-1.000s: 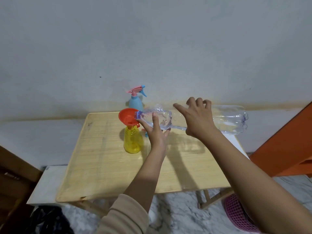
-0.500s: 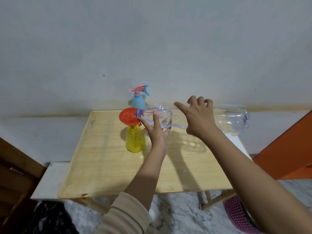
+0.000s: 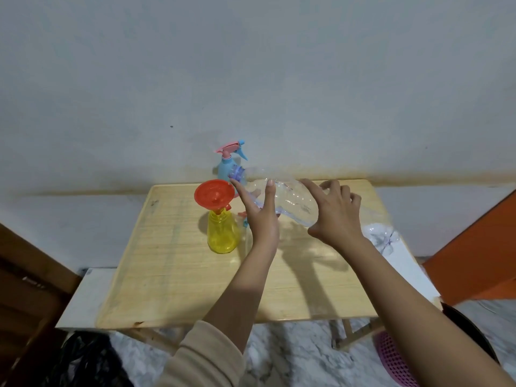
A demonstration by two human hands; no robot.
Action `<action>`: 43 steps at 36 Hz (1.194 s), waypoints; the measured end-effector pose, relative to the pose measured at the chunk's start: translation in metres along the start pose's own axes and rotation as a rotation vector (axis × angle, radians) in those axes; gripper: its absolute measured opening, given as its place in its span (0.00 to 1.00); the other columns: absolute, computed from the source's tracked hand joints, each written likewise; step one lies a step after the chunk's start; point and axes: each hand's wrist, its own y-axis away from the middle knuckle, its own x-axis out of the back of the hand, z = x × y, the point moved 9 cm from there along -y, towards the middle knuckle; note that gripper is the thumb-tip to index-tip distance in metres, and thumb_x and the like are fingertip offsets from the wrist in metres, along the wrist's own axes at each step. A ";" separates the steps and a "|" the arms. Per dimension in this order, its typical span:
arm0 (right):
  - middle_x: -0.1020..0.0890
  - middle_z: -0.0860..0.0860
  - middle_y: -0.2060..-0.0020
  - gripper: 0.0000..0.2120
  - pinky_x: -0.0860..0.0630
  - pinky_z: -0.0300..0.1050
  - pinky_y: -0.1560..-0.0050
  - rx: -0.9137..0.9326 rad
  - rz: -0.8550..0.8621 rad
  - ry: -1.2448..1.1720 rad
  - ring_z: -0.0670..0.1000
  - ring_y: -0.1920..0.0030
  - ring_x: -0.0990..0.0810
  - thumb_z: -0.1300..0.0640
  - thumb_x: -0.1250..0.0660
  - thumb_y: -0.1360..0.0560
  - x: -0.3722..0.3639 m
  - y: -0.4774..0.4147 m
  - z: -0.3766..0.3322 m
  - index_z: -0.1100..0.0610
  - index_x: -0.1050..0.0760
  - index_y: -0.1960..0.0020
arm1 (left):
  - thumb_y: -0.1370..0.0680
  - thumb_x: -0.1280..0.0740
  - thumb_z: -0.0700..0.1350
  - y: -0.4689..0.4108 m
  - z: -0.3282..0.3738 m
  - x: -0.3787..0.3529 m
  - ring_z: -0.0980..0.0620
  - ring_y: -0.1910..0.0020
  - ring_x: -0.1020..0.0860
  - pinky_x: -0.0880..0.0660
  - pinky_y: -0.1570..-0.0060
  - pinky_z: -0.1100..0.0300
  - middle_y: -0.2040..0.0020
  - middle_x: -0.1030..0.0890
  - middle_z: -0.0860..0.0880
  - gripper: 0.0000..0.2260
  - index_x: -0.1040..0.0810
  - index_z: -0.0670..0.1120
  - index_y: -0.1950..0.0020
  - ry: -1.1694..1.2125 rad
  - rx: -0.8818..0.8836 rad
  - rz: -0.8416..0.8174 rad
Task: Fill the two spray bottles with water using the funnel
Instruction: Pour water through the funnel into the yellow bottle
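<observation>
A yellow spray bottle (image 3: 222, 233) without its head stands on the wooden table (image 3: 173, 269), with an orange funnel (image 3: 213, 195) in its neck. Behind it stands a blue spray bottle (image 3: 226, 166) with a pink and blue trigger head. Both hands hold a big clear plastic water bottle (image 3: 290, 201), tilted with its neck up and left, just right of the funnel. My left hand (image 3: 261, 216) grips it near the neck. My right hand (image 3: 336, 216) grips the body. A loose spray head (image 3: 243, 217) lies partly hidden behind my left hand.
A pale wall rises right behind the table. An orange panel (image 3: 474, 255) stands to the right. A pink basket (image 3: 396, 361) sits on the marble floor at lower right, dark wooden furniture (image 3: 30, 308) at left, a black bag (image 3: 83, 361) below the table's left corner.
The clear bottle's base has dropped and its neck has risen away from the funnel's mouth. Both hands have moved with it; the right hand now sits lower.
</observation>
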 end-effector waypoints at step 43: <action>0.39 0.51 0.32 0.48 0.38 0.39 0.37 -0.165 -0.028 -0.960 0.49 0.30 0.38 0.54 0.23 0.35 -0.075 -0.018 0.122 0.56 0.49 0.25 | 0.26 0.29 0.46 0.025 -0.020 -0.153 0.64 0.29 0.40 0.40 0.35 0.64 0.28 0.39 0.55 0.34 0.44 0.69 0.30 -0.443 -0.313 -0.499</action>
